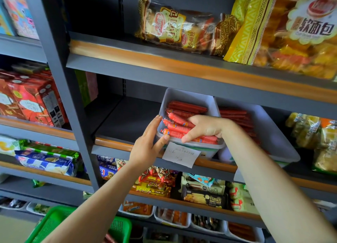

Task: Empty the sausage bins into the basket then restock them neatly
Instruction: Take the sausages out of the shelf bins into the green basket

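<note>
While the left white plastic bin (pixel 187 104) is tilted forward on the dark grey shelf (pixel 127 120), its front left corner is held by the left hand (pixel 148 142), whose fingers lie nearly straight along the side wall while the thumb is pressed to the rim. A bundle of short sausages (pixel 177 127), smooth and cylindrical in glossy red film with orange end bands, is clasped by the right hand (pixel 204 128), fingers curled over the top and thumb beneath. Longer, darker red sticks (pixel 187 107) are seen lying flat at the back of the same bin. A handwritten paper label (pixel 180 154) is fixed to the bin's front. Just beside it to the right, a second white bin (pixel 269 131) with more dark red sticks is partly hidden by the right forearm. A green plastic basket (pixel 54 222) with a mesh-like wall is seen low in the view, partly covered by the left forearm. Crinkled clear and yellow bread bags (pixel 184 33) are stacked on the shelf above, red cartons (pixel 31 100) on the neighbouring rack, and wafer packs (pixel 204 193) on the shelf below.
</note>
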Demonstrator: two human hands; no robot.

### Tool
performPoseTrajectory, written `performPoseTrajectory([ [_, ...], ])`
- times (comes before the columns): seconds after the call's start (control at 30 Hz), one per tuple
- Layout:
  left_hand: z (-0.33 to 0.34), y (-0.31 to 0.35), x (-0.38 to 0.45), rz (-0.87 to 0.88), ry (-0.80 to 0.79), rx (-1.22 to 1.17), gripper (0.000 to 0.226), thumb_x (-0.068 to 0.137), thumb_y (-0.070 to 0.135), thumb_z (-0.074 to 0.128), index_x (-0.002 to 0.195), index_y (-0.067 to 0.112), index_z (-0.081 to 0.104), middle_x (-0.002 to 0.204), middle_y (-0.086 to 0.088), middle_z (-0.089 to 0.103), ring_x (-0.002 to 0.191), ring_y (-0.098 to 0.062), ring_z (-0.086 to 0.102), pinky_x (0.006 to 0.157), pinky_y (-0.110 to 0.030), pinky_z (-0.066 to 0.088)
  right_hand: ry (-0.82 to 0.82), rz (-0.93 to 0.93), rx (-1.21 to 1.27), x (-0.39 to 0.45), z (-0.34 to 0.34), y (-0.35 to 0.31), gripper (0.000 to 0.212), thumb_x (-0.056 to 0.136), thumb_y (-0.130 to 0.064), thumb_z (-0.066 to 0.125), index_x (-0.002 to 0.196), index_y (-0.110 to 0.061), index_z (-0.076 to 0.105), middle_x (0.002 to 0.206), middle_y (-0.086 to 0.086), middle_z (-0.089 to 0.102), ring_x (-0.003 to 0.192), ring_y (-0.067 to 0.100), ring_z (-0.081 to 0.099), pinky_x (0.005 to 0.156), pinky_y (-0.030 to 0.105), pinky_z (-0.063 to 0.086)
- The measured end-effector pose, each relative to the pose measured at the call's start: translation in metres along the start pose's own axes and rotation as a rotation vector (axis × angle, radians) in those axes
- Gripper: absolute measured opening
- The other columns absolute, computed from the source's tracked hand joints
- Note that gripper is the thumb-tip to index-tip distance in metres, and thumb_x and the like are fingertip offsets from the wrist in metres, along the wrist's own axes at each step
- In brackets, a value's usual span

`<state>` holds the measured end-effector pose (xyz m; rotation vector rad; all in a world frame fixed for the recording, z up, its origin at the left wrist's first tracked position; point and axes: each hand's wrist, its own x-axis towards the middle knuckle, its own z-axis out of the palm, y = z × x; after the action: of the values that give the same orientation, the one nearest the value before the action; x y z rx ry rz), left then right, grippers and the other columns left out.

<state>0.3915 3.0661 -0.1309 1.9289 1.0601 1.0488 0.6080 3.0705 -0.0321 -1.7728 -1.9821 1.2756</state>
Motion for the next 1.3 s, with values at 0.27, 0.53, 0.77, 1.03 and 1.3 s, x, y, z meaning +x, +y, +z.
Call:
performPoseTrajectory([
  [0.27,-0.011,-0.005,-0.002,-0.034,-0.056,-0.178,0.055,0.093,0.054,0.056,0.143,0.040,0.040,0.140,0.011,0.052,0.124,-0.012,0.055,0.101,-0.043,0.049,0.200,-0.096,-0.173,-0.026,0.012,-0.047,0.035,0.075,-0.031,0.083,0.099,-0.018,0.061,0.092,-0.001,0.070,0.080,0.013,0.067,0.080,0.033,0.056],
  [0.53,-0.053,0.011,-0.078,-0.318,0.051,-1.048,0.048,0.096,0.040,0.055,0.126,0.003,0.061,0.124,-0.014,0.067,0.117,-0.026,0.062,0.101,-0.040,0.047,0.098,-0.201,-0.030,-0.008,0.102,-0.093,0.029,0.072,-0.032,0.084,0.092,-0.021,0.066,0.078,-0.005,0.071,0.071,0.007,0.067,0.068,0.024,0.053],
  [0.77,-0.057,-0.085,-0.119,-0.704,0.215,-1.351,0.062,0.092,0.051,0.053,0.137,0.008,0.055,0.136,-0.029,0.054,0.125,-0.049,0.050,0.105,-0.058,0.040,-0.087,-0.034,0.221,0.081,0.231,-0.066,0.011,0.081,-0.024,0.079,0.085,-0.016,0.073,0.077,-0.005,0.074,0.075,0.006,0.069,0.078,0.029,0.057],
  [1.03,-0.069,-0.203,-0.201,-1.068,0.366,-1.420,0.049,0.084,0.046,0.060,0.119,0.013,0.064,0.109,-0.015,0.069,0.097,-0.028,0.068,0.084,-0.039,0.058,-0.340,0.170,0.530,0.151,0.360,-0.014,0.005,0.088,-0.013,0.068,0.093,-0.012,0.071,0.084,0.000,0.075,0.079,0.009,0.070,0.072,0.022,0.054],
  [1.3,-0.065,-0.328,-0.274,-1.251,0.405,-1.461,0.039,0.091,0.037,0.052,0.108,0.010,0.075,0.115,-0.018,0.068,0.100,-0.030,0.069,0.089,-0.039,0.057,-0.301,0.343,0.682,0.215,0.482,0.048,0.011,0.092,-0.003,0.062,0.099,-0.007,0.068,0.084,0.002,0.074,0.073,0.009,0.068,0.065,0.019,0.052],
])
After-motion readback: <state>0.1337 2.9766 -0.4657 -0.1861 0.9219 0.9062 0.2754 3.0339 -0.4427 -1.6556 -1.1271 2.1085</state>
